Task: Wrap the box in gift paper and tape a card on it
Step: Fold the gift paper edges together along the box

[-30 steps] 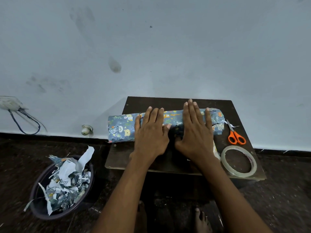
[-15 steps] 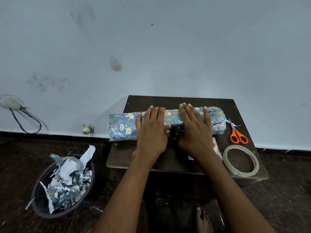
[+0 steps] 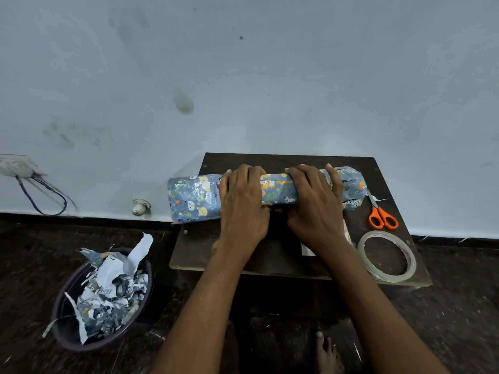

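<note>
A long box wrapped in blue animal-print gift paper lies across the far half of the small dark table, its left end hanging over the table's edge. My left hand and my right hand sit side by side on its middle, fingers curled over the top and far edge of the paper, thumbs at the near side. A white card lies on the table, mostly hidden under my right wrist.
Orange-handled scissors and a ring of clear tape lie at the table's right side. A dark tub with paper scraps stands on the floor at the left. The wall rises right behind the table. My bare feet are below it.
Both hands lay flat with straight fingers on the paper; now the fingers have curled over the box's far edge, and the hands have drawn slightly apart.
</note>
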`<move>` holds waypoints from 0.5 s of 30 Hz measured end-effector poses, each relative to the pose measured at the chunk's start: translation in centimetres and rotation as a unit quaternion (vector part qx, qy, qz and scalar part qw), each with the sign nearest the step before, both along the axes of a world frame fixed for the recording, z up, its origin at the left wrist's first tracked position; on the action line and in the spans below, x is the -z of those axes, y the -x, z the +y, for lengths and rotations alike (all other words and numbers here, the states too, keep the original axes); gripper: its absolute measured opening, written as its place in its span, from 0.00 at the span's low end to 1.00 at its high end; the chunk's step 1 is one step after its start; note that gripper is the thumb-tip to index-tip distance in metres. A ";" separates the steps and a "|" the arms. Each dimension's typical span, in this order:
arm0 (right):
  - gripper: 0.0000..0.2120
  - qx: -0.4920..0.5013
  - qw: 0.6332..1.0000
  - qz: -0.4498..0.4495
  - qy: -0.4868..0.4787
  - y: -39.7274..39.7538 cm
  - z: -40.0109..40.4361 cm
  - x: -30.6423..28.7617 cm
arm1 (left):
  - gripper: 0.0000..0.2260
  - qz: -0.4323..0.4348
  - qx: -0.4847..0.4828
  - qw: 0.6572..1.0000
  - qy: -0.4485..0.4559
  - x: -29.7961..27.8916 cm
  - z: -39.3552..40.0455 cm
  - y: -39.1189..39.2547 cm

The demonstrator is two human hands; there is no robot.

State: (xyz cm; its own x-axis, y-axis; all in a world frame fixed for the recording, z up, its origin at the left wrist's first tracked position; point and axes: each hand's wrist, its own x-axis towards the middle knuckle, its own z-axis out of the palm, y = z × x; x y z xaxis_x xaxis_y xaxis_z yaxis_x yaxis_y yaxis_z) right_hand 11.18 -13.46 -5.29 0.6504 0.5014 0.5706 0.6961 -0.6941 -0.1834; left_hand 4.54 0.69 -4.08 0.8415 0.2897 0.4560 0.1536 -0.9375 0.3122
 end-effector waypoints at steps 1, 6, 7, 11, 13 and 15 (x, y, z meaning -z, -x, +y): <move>0.30 -0.003 1.000 0.000 -0.005 0.0 0.1 0.1 | 0.30 -0.007 0.003 1.000 0.003 0.0 0.0 0.0; 0.27 -0.016 1.000 -0.005 -0.025 0.0 0.3 0.6 | 0.27 -0.002 0.021 1.000 0.013 0.2 0.0 -0.1; 0.28 -0.013 1.000 -0.005 -0.026 -0.1 0.4 0.7 | 0.27 0.004 0.025 0.999 0.021 0.1 0.0 -0.1; 0.32 -0.001 1.000 -0.002 -0.022 0.1 0.6 1.0 | 0.28 0.012 0.042 0.997 0.056 0.0 0.0 0.2; 0.31 -0.003 1.000 0.005 -0.022 0.1 0.6 1.1 | 0.27 0.008 0.046 0.996 0.072 0.0 0.0 0.3; 0.30 -0.007 0.999 0.013 -0.028 0.2 0.5 1.0 | 0.27 -0.005 0.046 0.996 0.070 0.0 -0.2 0.4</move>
